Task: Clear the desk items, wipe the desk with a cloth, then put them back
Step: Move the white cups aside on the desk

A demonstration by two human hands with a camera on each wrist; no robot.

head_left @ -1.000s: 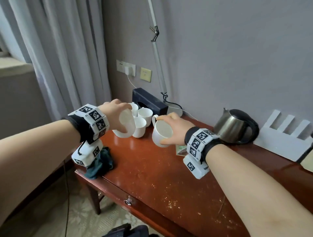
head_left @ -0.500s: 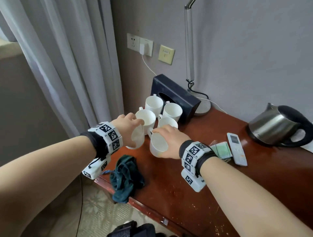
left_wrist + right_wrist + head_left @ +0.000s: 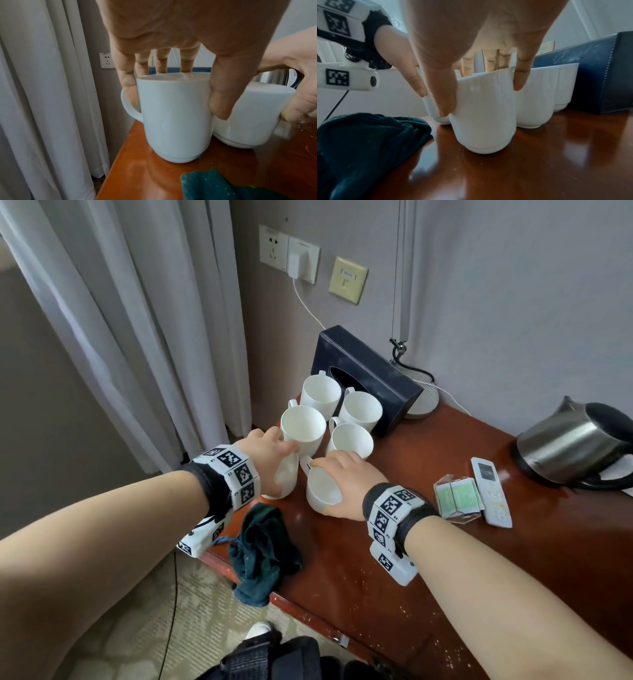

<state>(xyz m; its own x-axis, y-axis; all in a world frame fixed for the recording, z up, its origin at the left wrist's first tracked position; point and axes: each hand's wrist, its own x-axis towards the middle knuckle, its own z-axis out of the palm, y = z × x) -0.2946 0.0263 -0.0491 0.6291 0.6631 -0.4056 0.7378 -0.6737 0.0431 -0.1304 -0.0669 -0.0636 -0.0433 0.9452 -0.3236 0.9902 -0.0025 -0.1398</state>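
My left hand (image 3: 274,453) grips a white mug (image 3: 286,477) from above by its rim, the thumb on the near wall and the fingers (image 3: 161,60) behind the rim. Its base is at the desk (image 3: 445,577) surface near the front left corner. My right hand (image 3: 342,477) holds a second white mug (image 3: 322,491) the same way, just right of the first and tilted (image 3: 484,115). Several more white mugs (image 3: 352,440) stand close behind them. A dark green cloth (image 3: 263,553) lies crumpled at the desk's front left edge, near both wrists.
A dark tissue box (image 3: 370,381) stands behind the mugs by the wall, with a lamp base (image 3: 424,398) beside it. A steel kettle (image 3: 575,446), a white remote (image 3: 491,491) and a clear holder of green packets (image 3: 457,498) lie to the right. Curtains hang left of the desk.
Both hands have carried their mugs down and forward to the desk's front left, next to the other mugs. The head view has turned down toward that corner.
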